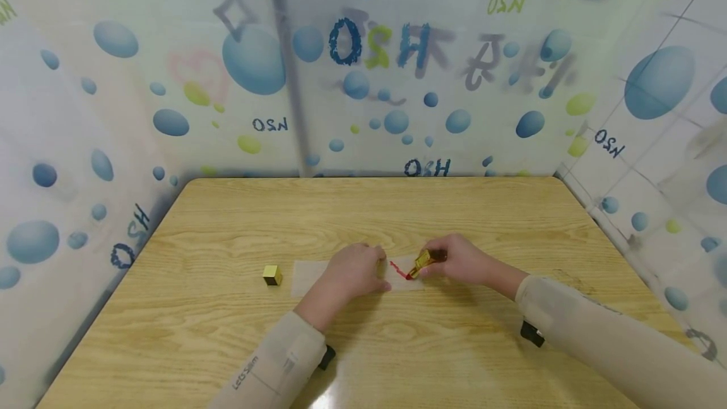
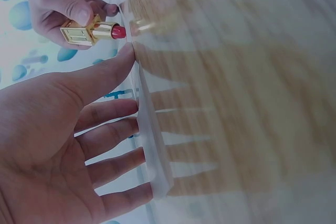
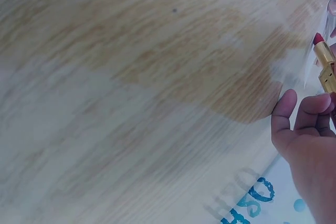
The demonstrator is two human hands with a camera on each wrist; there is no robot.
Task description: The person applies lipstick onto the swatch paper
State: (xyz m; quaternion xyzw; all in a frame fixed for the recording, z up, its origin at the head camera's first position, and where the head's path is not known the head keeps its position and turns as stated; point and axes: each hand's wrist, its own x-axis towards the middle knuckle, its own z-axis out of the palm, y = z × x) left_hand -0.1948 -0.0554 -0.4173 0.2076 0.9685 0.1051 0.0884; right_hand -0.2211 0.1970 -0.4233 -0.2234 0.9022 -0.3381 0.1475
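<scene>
A gold lipstick (image 1: 423, 262) with a red tip is pinched in my right hand (image 1: 460, 259). The tip is at a strip of thin pale paper (image 1: 309, 273) on the table, at the lower end of a jagged red mark (image 1: 397, 268). My left hand (image 1: 353, 270) lies across the paper's middle, hiding part of it. In the left wrist view the fingers of that left hand (image 2: 58, 124) are spread, fingertips pressing on the paper. The right wrist view shows the lipstick (image 3: 324, 59) at the image edge, above the curled fingers of my right hand (image 3: 310, 140).
Left of the paper stands a small gold block (image 1: 272, 275) with a dark front face. The wooden table (image 1: 227, 219) has a glossy, reflective top. A patterned curtain (image 1: 352, 112) borders its back and sides.
</scene>
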